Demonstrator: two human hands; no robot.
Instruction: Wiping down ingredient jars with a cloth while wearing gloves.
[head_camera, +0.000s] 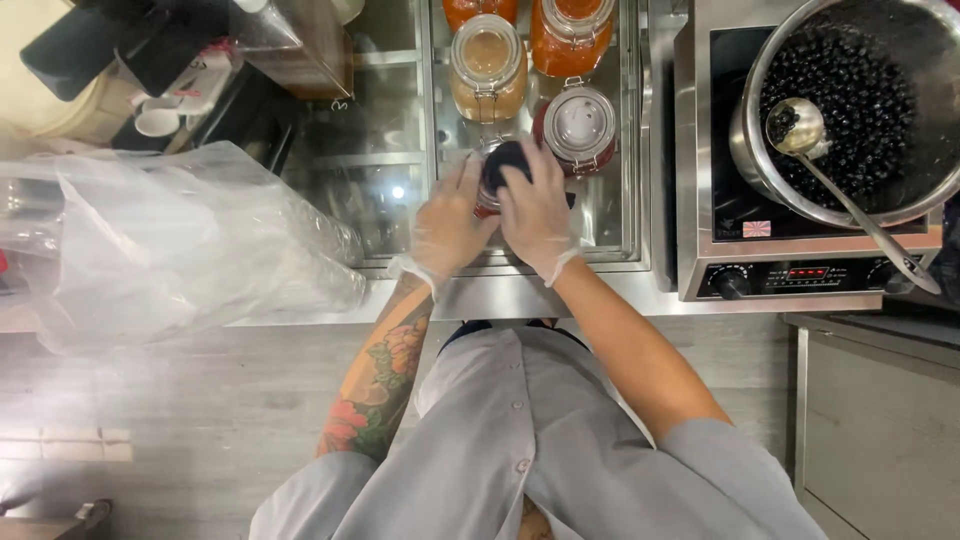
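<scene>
Dark-lidded glass jar sits in the recessed steel well of the counter, at the near edge of the well, with both gloved hands wrapped around it. The left hand cups the jar's left side, fingers curled against the glass, and the right hand covers its right side and part of the black lid; both are pressed on the jar, touching each other at the front.

Just behind and to the right stands a clamp-lid jar with a pale lid. Further back are a jar of tan filling and a jar of orange filling. To the right, well apart, a steel pot of black pearls rests on an induction cooker, a ladle lying in it. On the left of the counter lies a crumpled clear plastic bag.
</scene>
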